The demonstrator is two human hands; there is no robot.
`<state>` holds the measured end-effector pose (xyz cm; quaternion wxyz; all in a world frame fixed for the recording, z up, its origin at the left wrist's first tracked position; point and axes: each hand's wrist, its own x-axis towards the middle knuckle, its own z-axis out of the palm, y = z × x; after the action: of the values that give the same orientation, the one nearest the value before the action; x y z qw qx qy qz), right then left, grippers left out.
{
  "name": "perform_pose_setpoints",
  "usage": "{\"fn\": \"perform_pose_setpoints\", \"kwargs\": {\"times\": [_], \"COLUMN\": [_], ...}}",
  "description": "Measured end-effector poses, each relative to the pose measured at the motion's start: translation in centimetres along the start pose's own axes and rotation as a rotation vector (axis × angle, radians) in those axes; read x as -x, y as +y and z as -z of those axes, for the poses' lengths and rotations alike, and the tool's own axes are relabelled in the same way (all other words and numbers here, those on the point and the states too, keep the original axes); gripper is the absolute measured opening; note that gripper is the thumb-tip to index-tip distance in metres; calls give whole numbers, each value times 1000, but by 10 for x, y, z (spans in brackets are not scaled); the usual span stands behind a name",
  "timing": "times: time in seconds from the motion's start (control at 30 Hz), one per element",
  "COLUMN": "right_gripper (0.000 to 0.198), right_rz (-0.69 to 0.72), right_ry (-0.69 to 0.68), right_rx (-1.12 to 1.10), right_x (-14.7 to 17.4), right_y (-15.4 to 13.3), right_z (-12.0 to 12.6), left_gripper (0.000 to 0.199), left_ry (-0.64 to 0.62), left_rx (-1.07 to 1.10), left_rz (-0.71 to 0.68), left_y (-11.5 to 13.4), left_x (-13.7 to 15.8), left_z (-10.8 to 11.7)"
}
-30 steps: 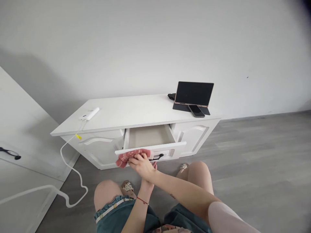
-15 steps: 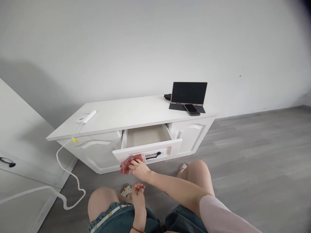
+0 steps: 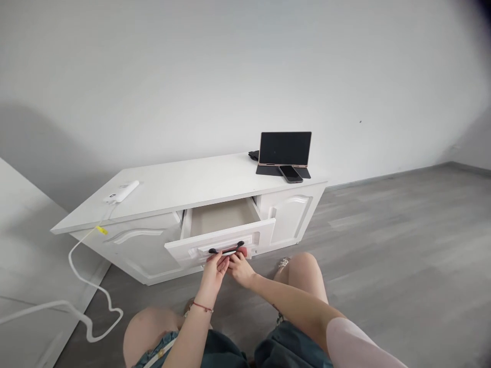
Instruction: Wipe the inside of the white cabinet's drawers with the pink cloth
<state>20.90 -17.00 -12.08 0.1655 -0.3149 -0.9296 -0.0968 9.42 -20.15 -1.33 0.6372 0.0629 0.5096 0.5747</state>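
A white drawer (image 3: pixel 222 232) is pulled out of the cabinet, and its front carries a black handle (image 3: pixel 230 250). My right hand (image 3: pixel 241 270) is closed on a red patterned cloth (image 3: pixel 243 251) just below the handle's right part. Most of the cloth is hidden by the hands and the handle. My left hand (image 3: pixel 215 270), with a red string bracelet at the wrist, is at the handle's left part, its fingers bent together. A bit of red shows beside its fingertips, so it seems to grip the cloth's other end; the exact hold is partly hidden.
On the white cabinet top (image 3: pixel 184 179) stand a tablet (image 3: pixel 284 148), a phone (image 3: pixel 290 174) and a dark folded item (image 3: pixel 253 155). A white power bank (image 3: pixel 121 192) lies at the left, its white cable (image 3: pixel 92 286) hanging down. My knees flank the drawer.
My left hand has risen from my lap to the handle. My right hand has moved right with the cloth, from the handle's left side to below it. The view has shifted slightly.
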Motion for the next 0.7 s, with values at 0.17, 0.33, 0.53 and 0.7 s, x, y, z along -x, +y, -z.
{"fn": "perform_pose_setpoints", "kwargs": {"times": [0.17,0.33,0.53,0.7], "right_gripper": [29,30,30,36], "right_rz": [-169,-427,-677,-540], "right_ry": [143,293,659,724], "right_rx": [40,62,17,-9], "right_x": [44,82,93,59], "right_y": [32,50,56,55], "right_z": [14,13,21,51], "left_gripper": [15,16,13,16], "left_ry": [11,-28,-58,-60], "left_rx": [49,59,82,113], "left_rz": [1,-17,-29,-17], "left_y": [-5,-11,-14,-14], "left_x": [-13,-21,-23,-23], "left_z": [-12,-2,4,3]}}
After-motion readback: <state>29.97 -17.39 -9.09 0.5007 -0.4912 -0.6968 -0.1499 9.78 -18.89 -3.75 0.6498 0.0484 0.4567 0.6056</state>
